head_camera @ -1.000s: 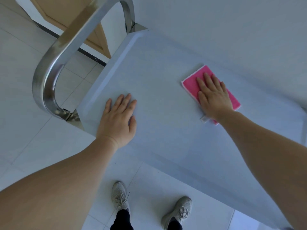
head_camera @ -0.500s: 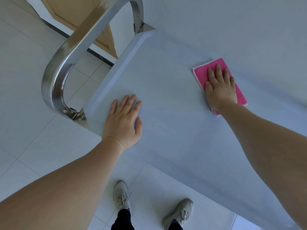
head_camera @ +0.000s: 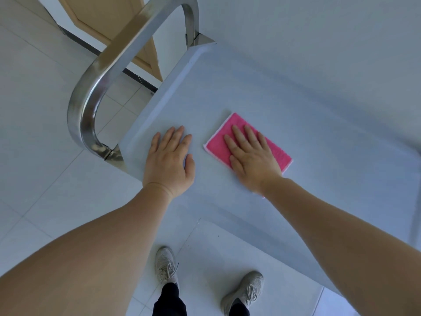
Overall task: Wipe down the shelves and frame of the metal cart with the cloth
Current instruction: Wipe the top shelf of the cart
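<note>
My right hand (head_camera: pixel 251 159) lies flat and spread on the cloth (head_camera: pixel 248 142), palm down, pinching nothing; the fingers (head_camera: pixel 237 135) point toward the top of the frame and press the cloth against the shelf (head_camera: pixel 284 92). The cloth is pink with a pale edge, a small rectangle turned at an angle, just right of the middle of the frame. Its far corner and right side show past my hand, and the near part is hidden under my palm and wrist.

My left hand (head_camera: pixel 169 159) rests just beside it, to the left, also flat and spread on the bare shelf, not touching the cloth. Its heel sits near the shelf's lower edge.

The shelf is a pale grey metal sheet with a shallow raised rim, running from the centre to the right edge of the frame. At its left end the handle (head_camera: pixel 91 96), a shiny curved bar, arches up toward the top of the frame and joins the shelf at both corners.

Below, at the bottom centre, my shoes (head_camera: pixel 166 265) stand on the floor (head_camera: pixel 34 110), pale tiles. In the upper left is what looks like a wooden door (head_camera: pixel 109 17), though the view there is cut off.
</note>
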Motion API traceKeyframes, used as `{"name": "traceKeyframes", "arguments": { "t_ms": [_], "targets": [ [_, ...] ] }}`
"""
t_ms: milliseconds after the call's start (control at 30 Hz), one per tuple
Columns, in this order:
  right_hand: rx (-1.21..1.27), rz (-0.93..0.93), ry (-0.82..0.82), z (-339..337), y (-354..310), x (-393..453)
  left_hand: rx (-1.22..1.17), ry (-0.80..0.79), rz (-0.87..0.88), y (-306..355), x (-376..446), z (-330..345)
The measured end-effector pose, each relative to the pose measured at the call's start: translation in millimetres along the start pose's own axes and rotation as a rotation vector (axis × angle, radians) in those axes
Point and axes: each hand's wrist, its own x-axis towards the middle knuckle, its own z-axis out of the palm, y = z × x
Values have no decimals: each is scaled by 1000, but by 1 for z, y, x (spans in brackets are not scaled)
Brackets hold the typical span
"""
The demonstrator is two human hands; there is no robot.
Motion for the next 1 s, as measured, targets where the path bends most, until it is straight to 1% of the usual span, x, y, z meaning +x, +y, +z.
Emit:
{"name": "traceKeyframes", "arguments": {
  "t_ms": [200, 333, 567, 633, 700, 733, 833, 900, 1000],
  "targets": [
    [16, -152, -42, 12, -52, -47, -39, 44, 9, -1, 0, 1],
    [58, -120, -53, 23, -78, -73, -67, 45, 27, -2, 0, 2],
    [40, -72, -73, 18, -81, -75, -201, 5, 90, -11, 1, -6],
    [28, -66, -79, 18, -82, -76, -161, 11, 166, -22, 2, -12],
    [26, -51, -81, 17, -81, -75, -35, 14, 261, -40, 7, -18],
    [27, -44, -84, 16, -81, -75, 21, 8, 270, -49, 10, -21],
    [10, -47, -81, 16, -83, -74, 98, -16, 196, -71, 19, -21],
    [8, -47, -78, 18, -85, -75, 57, -20, 152, -75, 17, -18],
    [6, -47, -54, 17, -88, -66, -19, 4, 148, -75, 18, -15]
  ]
}}
